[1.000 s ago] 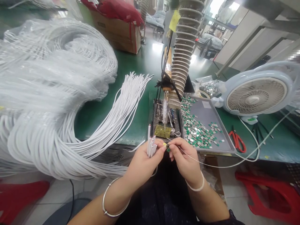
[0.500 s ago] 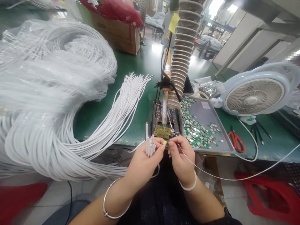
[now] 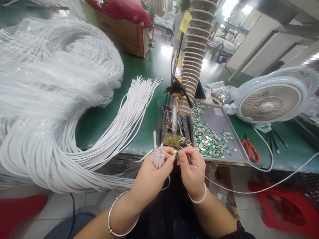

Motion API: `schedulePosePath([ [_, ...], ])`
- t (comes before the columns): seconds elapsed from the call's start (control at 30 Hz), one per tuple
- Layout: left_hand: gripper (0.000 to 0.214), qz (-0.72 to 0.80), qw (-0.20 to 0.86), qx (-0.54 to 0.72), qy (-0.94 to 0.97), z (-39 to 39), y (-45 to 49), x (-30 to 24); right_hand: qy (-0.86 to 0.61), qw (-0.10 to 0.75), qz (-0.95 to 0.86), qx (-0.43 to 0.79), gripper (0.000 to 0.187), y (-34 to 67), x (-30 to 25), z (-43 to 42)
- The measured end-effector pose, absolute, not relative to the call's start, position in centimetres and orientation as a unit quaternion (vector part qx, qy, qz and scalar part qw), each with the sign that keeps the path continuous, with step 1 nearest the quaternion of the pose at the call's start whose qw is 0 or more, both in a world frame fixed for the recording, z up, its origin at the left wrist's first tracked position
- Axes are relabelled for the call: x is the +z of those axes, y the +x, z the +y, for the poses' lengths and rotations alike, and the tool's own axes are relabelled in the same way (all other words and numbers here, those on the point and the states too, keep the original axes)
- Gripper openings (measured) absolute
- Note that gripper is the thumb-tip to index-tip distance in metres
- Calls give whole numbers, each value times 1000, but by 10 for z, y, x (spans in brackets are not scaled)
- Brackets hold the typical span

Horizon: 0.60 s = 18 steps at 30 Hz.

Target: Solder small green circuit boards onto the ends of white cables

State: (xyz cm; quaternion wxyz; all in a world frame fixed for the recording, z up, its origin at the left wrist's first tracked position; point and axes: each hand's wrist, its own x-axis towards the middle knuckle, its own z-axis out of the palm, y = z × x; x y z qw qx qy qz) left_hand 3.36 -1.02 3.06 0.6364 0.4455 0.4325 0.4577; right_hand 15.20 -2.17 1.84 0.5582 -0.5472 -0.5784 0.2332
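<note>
My left hand (image 3: 151, 176) is closed around several white cables (image 3: 159, 156), whose cut ends stand up with reddish tips. Its thumb and forefinger meet the fingertips of my right hand (image 3: 193, 171) just in front of the bench edge. Between them sits a tiny green and yellow piece (image 3: 175, 153), mostly covered by the fingers. My right hand is closed in a pinch there, and a thin solder wire (image 3: 211, 180) runs through it and off to the right. Beyond the hands, a soldering iron (image 3: 175, 114) points down at a yellowish sponge (image 3: 171, 140).
A grey tray (image 3: 236, 146) of small green-and-metal connectors (image 3: 211, 142) lies right of the iron. Further right are red-handled pliers (image 3: 250, 151) and a fan (image 3: 269, 103). A big bundle of white cables (image 3: 62, 139) fills the left. A ribbed hose (image 3: 195, 56) hangs above.
Both hands have shifted very slightly left with the view. The tiny piece between the fingertips has turned a little. The grips look the same.
</note>
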Motion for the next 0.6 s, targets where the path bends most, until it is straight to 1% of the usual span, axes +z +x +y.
schedulePosePath([
  [0.3, 18, 432, 653, 457, 422, -12, 35, 31, -543, 568, -570, 241, 17, 151, 14, -23],
  [0.6, 16, 420, 663, 458, 418, -13, 36, 31, -540, 576, -566, 237, 17, 149, 14, -23],
])
